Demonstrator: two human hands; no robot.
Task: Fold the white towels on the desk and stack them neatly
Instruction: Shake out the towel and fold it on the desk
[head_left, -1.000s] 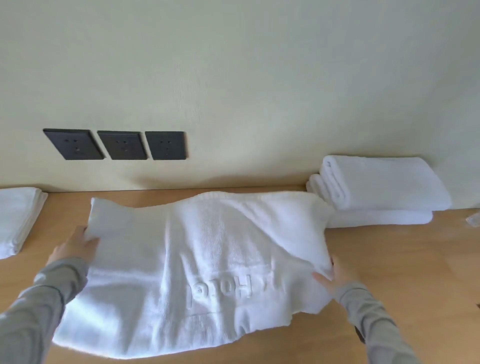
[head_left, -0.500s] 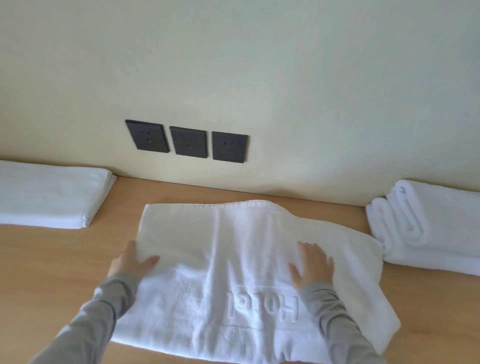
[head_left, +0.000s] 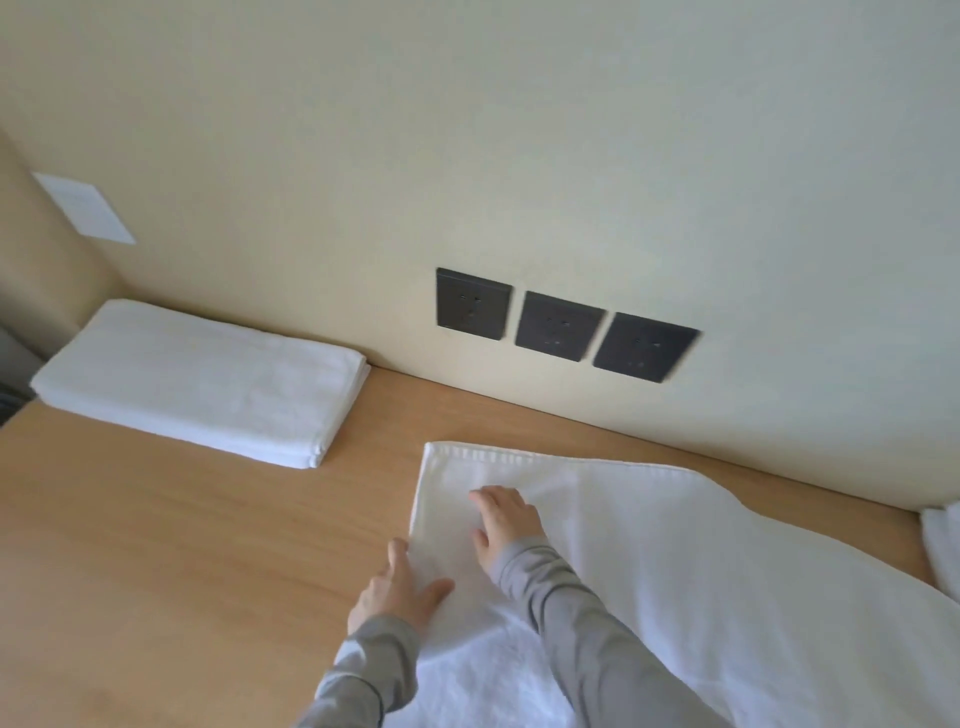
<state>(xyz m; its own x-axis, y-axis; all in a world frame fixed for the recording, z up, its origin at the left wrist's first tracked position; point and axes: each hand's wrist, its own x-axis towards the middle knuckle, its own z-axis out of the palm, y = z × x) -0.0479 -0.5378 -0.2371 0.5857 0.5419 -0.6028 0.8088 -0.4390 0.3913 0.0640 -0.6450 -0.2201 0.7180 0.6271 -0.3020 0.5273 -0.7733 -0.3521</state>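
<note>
**Towel** (head_left: 675, 571): lower right of the frame, spread on the desk (head_left: 182, 545). Its far hem lies near the wall, and its right part is rumpled.

**Your left hand** (head_left: 400, 592): flat at the towel's left edge, fingers straight, thumb over the cloth. It grips nothing.

**Your right hand** (head_left: 506, 525): flat on the cloth just above the left hand in the frame, fingers extended. It holds nothing.

**Stack** (head_left: 202, 379): upper left, folded, well apart from the towel.

**Risks:**
- Both palms only press, so a sliding stroke may drag the layers and bunch them.
- Both hands are at the left end, so the right side is loose and the edges may drift askew.
- A crooked fold would likely sit unevenly on the stack.
</note>
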